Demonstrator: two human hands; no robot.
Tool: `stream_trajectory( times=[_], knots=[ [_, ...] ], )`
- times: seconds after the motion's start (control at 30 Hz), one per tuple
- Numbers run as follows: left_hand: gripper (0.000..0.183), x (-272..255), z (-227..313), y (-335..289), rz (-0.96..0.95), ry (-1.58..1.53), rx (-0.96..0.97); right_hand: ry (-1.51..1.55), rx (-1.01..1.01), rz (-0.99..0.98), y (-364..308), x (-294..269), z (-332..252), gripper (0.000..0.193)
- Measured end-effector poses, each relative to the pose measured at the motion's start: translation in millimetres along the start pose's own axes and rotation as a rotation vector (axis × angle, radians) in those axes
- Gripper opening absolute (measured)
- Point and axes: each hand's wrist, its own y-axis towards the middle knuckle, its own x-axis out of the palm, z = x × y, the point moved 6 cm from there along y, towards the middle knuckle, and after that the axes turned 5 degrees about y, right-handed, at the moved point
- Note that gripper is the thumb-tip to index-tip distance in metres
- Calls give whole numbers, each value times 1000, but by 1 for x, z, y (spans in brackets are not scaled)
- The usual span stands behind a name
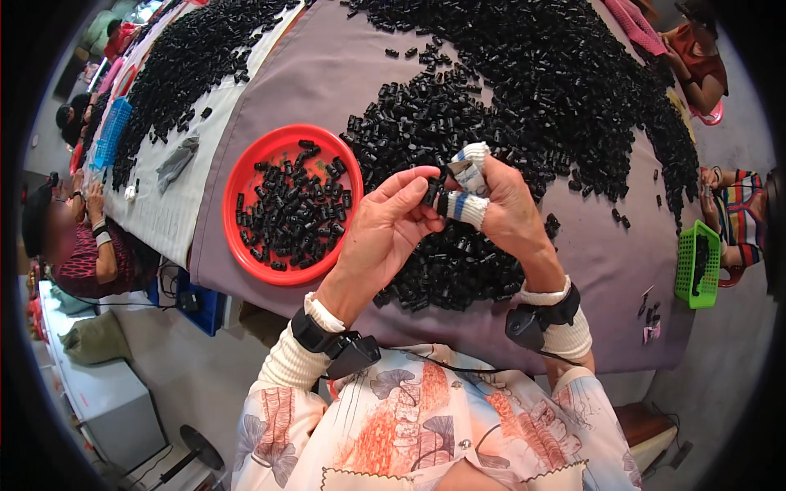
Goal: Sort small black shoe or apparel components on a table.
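Over the near side of the big black pile, my left hand (378, 225) pinches a small black plastic part (431, 195) between thumb and fingers. Close against it on the right, my right hand (513, 211) is closed, its fingertips meeting the part. White knit bands with blue stripes (465, 209) cover some of its fingers. Something greyish shows between those fingers, too small to name. Beneath both hands lies a heap of similar black parts (454, 274). Left of my left hand stands a round red basin (232, 209) holding many more of them.
A mauve cloth (602, 286) covers the table. More black parts (565, 74) spread across its far side. At the right edge sits a green basket (706, 278); a blue basket (112, 135) stands on the left table. Other people (733, 209) work along both sides.
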Motion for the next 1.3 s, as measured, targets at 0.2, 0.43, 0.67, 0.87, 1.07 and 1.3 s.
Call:
stream_trajectory(
  times=[0.2, 0.43, 0.67, 0.87, 1.07, 1.3],
  knots=[
    [23, 4, 9, -10, -37, 20, 24, -39, 13, -60, 3, 5, -7, 26],
    [21, 6, 14, -8, -17, -46, 59, -170, -57, -67, 8, 6, -23, 39],
    [21, 8, 13, -4, 11, 14, 65, -208, -101, -56, 4, 9, -27, 41],
    [24, 11, 17, -4, 11, 155, 96, -188, -124, -60, 4, 8, -24, 40],
    [24, 15, 17, 1, 28, 176, 82, -186, -102, -27, 3, 4, -25, 37],
    [22, 18, 14, -1, 24, 98, 52, -175, -115, -35, 2, 0, -25, 36]
  ],
)
